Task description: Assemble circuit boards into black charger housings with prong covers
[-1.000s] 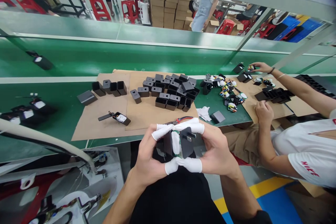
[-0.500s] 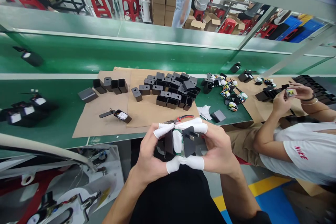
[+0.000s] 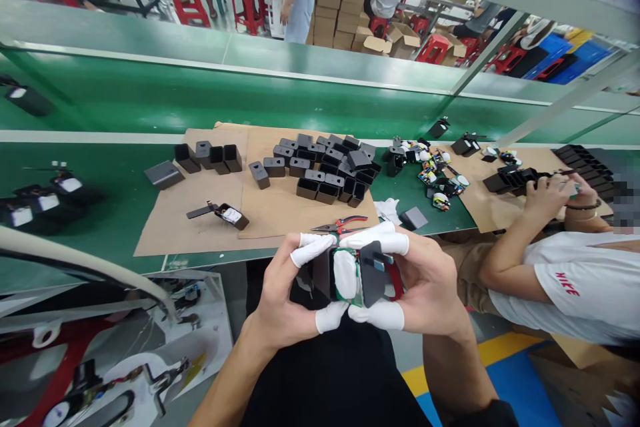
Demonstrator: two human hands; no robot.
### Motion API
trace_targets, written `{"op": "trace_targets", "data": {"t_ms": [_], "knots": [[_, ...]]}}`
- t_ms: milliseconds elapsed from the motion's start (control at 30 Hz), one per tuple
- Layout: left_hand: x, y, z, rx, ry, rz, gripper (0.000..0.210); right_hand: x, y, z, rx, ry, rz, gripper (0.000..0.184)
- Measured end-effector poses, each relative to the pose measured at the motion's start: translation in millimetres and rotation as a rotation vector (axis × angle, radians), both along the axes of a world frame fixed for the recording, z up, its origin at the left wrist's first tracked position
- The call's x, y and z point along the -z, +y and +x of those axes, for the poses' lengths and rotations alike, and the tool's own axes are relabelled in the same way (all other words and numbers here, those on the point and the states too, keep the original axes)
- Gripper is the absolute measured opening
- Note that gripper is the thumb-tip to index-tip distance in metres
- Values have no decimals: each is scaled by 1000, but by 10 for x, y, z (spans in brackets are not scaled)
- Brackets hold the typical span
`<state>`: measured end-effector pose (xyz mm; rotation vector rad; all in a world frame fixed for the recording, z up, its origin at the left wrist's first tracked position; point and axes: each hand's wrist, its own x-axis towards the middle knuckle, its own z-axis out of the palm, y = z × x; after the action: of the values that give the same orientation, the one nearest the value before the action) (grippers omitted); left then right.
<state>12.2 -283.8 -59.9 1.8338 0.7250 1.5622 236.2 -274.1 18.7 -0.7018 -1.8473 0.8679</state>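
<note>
Green bench (image 3: 117,237), one held plug (image 3: 373,282)

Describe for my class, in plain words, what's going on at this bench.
The person's left grip holds a black case, and the right grip holds a black pronged plate. Between the two, a green circuit board with a white patch shows, so the unit is not closed. More black cases sit in a cluster on the cardboard beyond, with red-handled pliers lying nearer the person. To the right, a co-worker handles a part too small to make out.
</note>
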Motion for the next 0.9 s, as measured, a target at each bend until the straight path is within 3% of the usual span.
{"op": "trace_targets", "data": {"t_ms": [900], "knots": [[64,-23,-19,-20,-5,-17,89,61,-40,-69,21,-47,58,79]]}}
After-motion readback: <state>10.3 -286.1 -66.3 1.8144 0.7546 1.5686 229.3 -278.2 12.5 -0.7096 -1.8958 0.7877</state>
